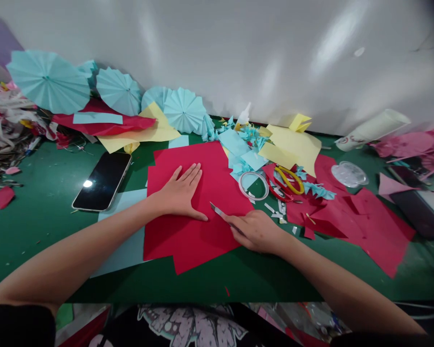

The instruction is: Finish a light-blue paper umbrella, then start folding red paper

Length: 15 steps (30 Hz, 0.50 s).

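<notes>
Red paper sheets [191, 236] lie overlapping at slightly different angles in front of me. My left hand [183, 193] rests flat on them, fingers spread and thumb pointing right. In my right hand [255, 230] is a craft knife [220, 212], its blade pointing up and left over the red paper. The blade tip is near my left thumb; whether it touches the paper I cannot tell. Light blue paper [125, 241] shows from beneath the red sheets on the left.
A phone [103, 182] lies at left. Folded blue paper rosettes [49, 82] lean along the wall. Right of the red sheets are a tape roll [253, 197], yellow-and-red-handled scissors [289, 180], paper scraps [275, 209] and red offcuts [372, 226]. The green table's front edge [188, 300] is close to me.
</notes>
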Tool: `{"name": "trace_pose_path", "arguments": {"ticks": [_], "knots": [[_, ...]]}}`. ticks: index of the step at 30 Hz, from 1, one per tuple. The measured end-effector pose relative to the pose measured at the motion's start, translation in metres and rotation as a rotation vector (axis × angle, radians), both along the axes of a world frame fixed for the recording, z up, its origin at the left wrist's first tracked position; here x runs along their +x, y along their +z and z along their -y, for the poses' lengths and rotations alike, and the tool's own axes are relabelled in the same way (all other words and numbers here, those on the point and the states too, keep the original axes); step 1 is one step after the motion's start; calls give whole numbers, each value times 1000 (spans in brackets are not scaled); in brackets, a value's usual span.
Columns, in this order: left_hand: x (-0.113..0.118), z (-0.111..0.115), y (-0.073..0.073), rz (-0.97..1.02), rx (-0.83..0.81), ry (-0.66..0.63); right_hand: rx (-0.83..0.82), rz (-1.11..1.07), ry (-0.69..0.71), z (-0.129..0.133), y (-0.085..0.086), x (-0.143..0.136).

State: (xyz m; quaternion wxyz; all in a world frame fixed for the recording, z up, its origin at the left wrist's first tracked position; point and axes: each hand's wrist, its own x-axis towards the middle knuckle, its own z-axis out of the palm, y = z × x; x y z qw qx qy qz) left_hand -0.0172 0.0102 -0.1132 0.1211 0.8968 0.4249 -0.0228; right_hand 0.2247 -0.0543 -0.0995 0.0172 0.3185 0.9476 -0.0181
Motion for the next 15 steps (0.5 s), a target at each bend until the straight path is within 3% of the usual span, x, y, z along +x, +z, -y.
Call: {"name": "trace_pose_path", "arguments": {"ticks": [15], "knots": [[0, 0, -1, -1, 7, 8, 39, -18, 2, -3, 1, -4]]}}
